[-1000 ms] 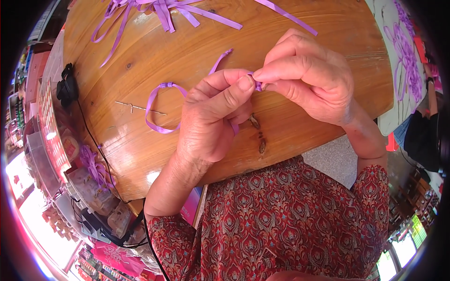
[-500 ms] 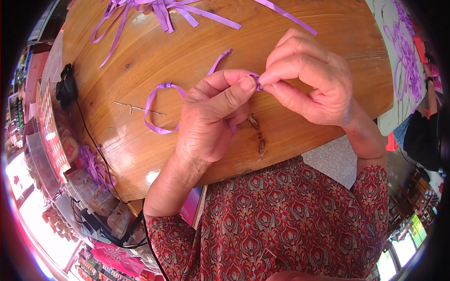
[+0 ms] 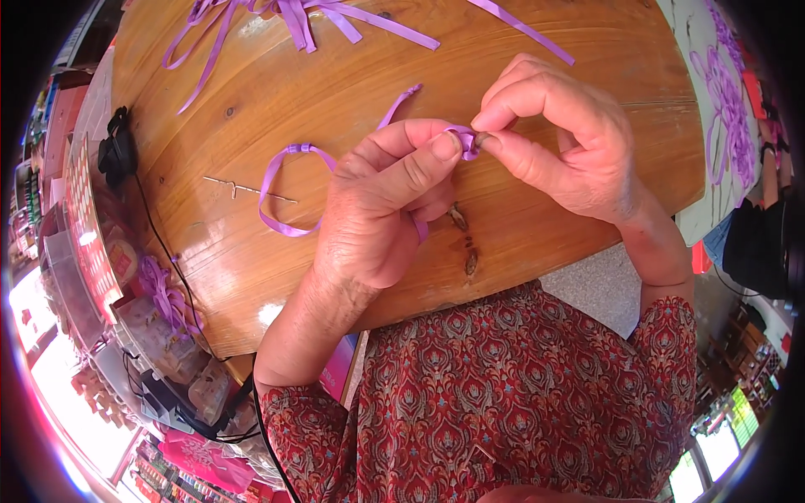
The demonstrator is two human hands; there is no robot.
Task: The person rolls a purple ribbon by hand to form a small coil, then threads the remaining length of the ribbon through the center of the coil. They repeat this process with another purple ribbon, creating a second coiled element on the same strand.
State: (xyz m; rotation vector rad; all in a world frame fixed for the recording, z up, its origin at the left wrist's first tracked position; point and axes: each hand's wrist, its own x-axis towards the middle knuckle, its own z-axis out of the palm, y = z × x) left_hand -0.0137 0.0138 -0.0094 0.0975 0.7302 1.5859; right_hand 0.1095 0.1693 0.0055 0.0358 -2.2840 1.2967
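Note:
A thin purple ribbon (image 3: 466, 142) is folded into a small loop above the table. My left hand (image 3: 373, 197) is closed on it, pinching the fold between thumb and forefinger. At the right side of the fold, the thumb and forefinger of my right hand (image 3: 562, 138) are closed on the ribbon's edge; the exact grip is partly hidden. From behind my left hand a ribbon loop (image 3: 270, 180) with a knot or band curves out onto the wood. Another ribbon end (image 3: 401, 105), knotted at its tip, points away above that hand.
A thin metal rod tool (image 3: 250, 189) lies by the loop on the wooden table (image 3: 537, 243). Several ribbons (image 3: 293, 21) are bunched at the far edge. A black device with a cable (image 3: 117, 151) stands at the left, beside clear boxes (image 3: 155, 335). More ribbons (image 3: 728, 117) lie on a pale surface at right.
My right fingertips have shifted slightly to the right and up. More of the small ribbon fold shows between my hands. The left hand keeps its pinch.

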